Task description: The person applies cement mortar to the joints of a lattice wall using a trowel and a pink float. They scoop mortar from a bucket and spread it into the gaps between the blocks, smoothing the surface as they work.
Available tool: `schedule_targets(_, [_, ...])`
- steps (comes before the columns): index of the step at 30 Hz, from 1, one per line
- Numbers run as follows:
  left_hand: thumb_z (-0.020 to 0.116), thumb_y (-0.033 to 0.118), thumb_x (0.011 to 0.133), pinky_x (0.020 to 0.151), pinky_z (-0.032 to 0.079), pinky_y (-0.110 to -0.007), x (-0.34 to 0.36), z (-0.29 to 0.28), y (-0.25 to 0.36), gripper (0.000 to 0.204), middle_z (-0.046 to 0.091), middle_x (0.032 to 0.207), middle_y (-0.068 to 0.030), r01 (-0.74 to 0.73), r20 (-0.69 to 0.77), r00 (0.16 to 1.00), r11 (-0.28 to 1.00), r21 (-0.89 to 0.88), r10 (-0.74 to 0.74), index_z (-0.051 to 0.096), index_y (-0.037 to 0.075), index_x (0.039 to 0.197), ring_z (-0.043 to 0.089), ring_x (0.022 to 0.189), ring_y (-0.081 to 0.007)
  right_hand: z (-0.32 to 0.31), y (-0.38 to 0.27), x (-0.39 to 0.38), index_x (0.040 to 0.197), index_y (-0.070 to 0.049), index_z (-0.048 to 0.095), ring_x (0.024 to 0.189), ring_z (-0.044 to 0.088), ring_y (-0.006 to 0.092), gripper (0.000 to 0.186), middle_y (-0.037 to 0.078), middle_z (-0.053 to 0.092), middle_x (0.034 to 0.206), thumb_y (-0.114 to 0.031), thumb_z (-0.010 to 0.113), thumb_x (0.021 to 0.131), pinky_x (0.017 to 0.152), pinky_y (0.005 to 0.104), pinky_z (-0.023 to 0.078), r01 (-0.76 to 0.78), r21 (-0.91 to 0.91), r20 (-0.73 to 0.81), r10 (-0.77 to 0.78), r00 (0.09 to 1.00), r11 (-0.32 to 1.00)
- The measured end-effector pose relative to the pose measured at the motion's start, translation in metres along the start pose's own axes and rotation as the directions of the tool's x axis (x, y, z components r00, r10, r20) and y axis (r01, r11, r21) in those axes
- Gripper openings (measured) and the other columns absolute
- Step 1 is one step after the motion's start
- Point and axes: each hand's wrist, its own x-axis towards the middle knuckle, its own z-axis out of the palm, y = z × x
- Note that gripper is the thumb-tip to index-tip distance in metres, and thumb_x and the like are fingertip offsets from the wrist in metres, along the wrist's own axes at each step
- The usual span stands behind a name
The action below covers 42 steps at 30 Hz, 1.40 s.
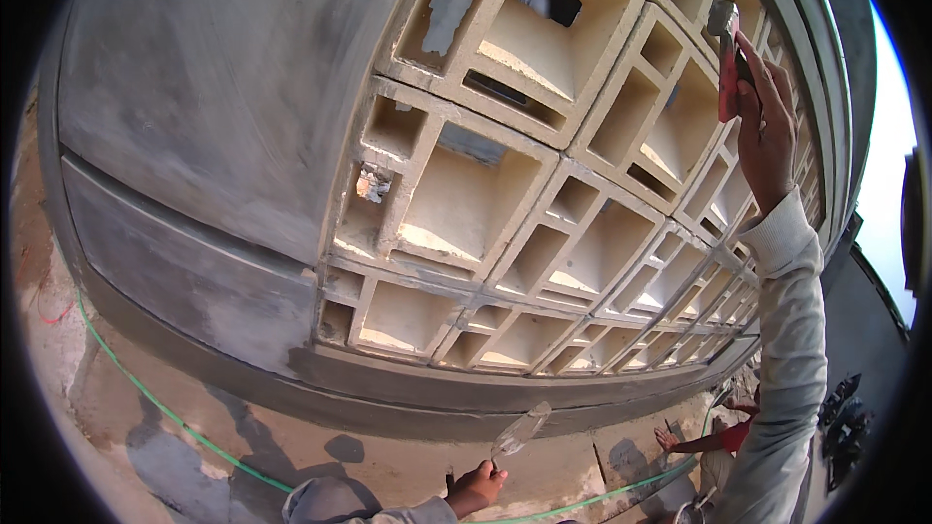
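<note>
My left hand (476,488) is low in the middle, its fingers wrapped round the handle of a small trowel (522,430). The trowel's mortar-smeared blade points up and to the right, apart from the wall. High at the right, my right hand (767,126) grips a flat red tool (728,73) with a grey, mortar-coated end; its exact kind cannot be made out. That tool is in front of a wall of cream openwork blocks (476,189), whose cells are square and rectangular. Whether it touches the blocks is unclear.
Smooth grey plaster (223,97) covers the wall at the left, above a projecting ledge (388,398). A green hose (194,432) runs along the ground. At the lower right another person's hand (668,439) and red sleeve are close by. Someone also shows through an upper opening.
</note>
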Motion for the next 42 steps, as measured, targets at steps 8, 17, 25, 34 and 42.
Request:
schedule_targets(8, [0.049, 0.051, 0.101, 0.087, 0.051, -0.051, -0.004, -0.001, -0.001, 0.048, 0.07, 0.11, -0.0209, -0.042, -0.011, 0.999, 0.999, 0.011, 0.042, 0.055, 0.006, 0.116, 0.067, 0.104, -0.0423, 0.025, 0.01, 0.033, 0.145, -0.023, 0.058, 0.095, 0.067, 0.0279, 0.064, 0.012, 0.06, 0.118, 0.009, 0.059, 0.09, 0.086, 0.037, 0.055, 0.102, -0.253, 0.145, -0.066, 0.987, 0.962])
schedule_targets(17, [0.047, 0.049, 0.102, 0.089, 0.05, -0.052, -0.014, -0.019, 0.005, 0.046, 0.069, 0.114, -0.021, -0.047, -0.005, 0.999, 0.999, -0.017, 0.047, 0.054, 0.006, 0.119, 0.065, 0.107, -0.0432, 0.026, 0.012, 0.046, 0.145, -0.03, 0.057, 0.094, 0.065, 0.0301, 0.067, 0.01, 0.059, 0.117, 0.007, 0.061, 0.089, 0.082, 0.0412, 0.054, 0.141, -0.256, 0.15, -0.105, 0.983, 0.956])
schedule_targets(25, [0.048, 0.048, 0.102, 0.088, 0.05, -0.052, -0.012, -0.016, 0.002, 0.046, 0.07, 0.113, -0.0209, -0.088, -0.046, 0.995, 0.996, -0.025, 0.087, 0.053, 0.005, 0.118, 0.066, 0.106, -0.0434, 0.028, 0.008, 0.048, 0.144, -0.028, 0.058, 0.094, 0.065, 0.0299, 0.063, 0.011, 0.059, 0.114, 0.006, 0.059, 0.091, 0.082, 0.0396, 0.054, 0.142, -0.236, 0.169, -0.103, 0.98, 0.961])
schedule_targets(34, [0.048, 0.048, 0.102, 0.087, 0.051, -0.052, -0.015, -0.016, 0.005, 0.046, 0.07, 0.113, -0.0199, -0.072, -0.036, 0.997, 0.996, -0.047, 0.071, 0.053, 0.006, 0.119, 0.066, 0.105, -0.0425, 0.03, 0.006, 0.052, 0.141, -0.026, 0.06, 0.096, 0.064, 0.0307, 0.063, 0.01, 0.059, 0.115, 0.007, 0.059, 0.088, 0.082, 0.0418, 0.053, 0.176, -0.25, 0.199, -0.127, 0.972, 0.952])
schedule_targets(42, [0.048, 0.048, 0.102, 0.087, 0.051, -0.051, -0.023, -0.025, 0.011, 0.046, 0.07, 0.114, -0.0195, -0.037, -0.015, 0.999, 0.999, -0.039, 0.037, 0.053, 0.006, 0.12, 0.066, 0.106, -0.0419, 0.028, -0.004, 0.055, 0.142, -0.03, 0.058, 0.1, 0.065, 0.0313, 0.066, 0.008, 0.059, 0.116, 0.004, 0.063, 0.085, 0.081, 0.043, 0.056, 0.205, -0.417, 0.256, -0.102, 0.961, 0.886])
